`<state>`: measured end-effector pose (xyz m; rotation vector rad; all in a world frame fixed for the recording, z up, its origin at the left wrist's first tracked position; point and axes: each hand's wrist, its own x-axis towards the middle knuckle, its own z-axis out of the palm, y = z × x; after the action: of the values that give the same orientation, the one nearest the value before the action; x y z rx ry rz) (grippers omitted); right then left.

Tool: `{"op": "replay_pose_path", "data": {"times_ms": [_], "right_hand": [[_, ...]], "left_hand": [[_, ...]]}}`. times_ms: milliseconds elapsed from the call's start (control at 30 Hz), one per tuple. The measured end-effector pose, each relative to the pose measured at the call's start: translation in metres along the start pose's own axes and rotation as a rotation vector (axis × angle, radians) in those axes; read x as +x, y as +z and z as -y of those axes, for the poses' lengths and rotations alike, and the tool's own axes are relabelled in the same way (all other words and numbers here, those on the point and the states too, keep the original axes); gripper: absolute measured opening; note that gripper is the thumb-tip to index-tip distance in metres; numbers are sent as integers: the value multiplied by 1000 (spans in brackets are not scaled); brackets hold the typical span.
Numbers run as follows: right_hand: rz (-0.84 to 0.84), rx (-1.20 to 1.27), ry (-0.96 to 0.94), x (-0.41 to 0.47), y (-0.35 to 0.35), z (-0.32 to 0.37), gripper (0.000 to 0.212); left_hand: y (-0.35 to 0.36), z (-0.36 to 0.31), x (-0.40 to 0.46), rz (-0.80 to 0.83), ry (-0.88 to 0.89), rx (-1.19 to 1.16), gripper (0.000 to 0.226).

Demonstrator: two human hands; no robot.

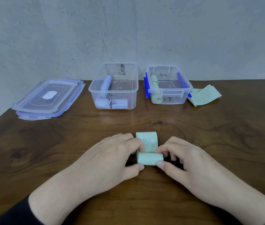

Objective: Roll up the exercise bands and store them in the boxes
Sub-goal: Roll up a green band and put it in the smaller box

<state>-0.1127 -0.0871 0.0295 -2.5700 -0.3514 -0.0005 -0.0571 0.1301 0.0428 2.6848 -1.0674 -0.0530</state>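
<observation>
While you pinch the green band between both hands, your left hand grips one end of the roll and your right hand the other, thumbs on the near side and fingers curled over the top. Just beyond that grip a short unrolled tail with printed lettering lies flat on the surface, so the rolling step looks nearly done. Your next move, as I judge it, is to turn the roll forward over that tail, keeping both ends level so it does not cone, then hold it tight while lifting. Well beyond the grip and a little to its right stands the open box with blue clips, holding rolled green bands; that looks like the home for this one. Beside it, further right, a loose green band waits unrolled. Beyond the grip and slightly left is the box of lilac rolls, and far left the stacked lids.
</observation>
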Motion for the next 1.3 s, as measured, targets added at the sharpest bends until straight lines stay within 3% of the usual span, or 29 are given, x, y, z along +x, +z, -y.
{"op": "replay_pose_path", "data": {"times_ms": [167, 433, 667, 1033, 1300], "right_hand": [[23, -20, 4, 2, 1, 2, 24], [-13, -21, -40, 3, 1, 2, 17], [-47, -60, -51, 7, 5, -2, 28], [-31, -40, -52, 12, 5, -4, 18], [-37, -32, -60, 16, 7, -5, 31]], "left_hand": [[0, -2, 0, -25, -4, -1, 24], [2, -2, 1, -38, -31, -15, 34], [4, -3, 3, -67, -38, -7, 29], [5, -2, 4, -70, -65, -29, 32], [6, -2, 4, -89, -58, -13, 35]]}}
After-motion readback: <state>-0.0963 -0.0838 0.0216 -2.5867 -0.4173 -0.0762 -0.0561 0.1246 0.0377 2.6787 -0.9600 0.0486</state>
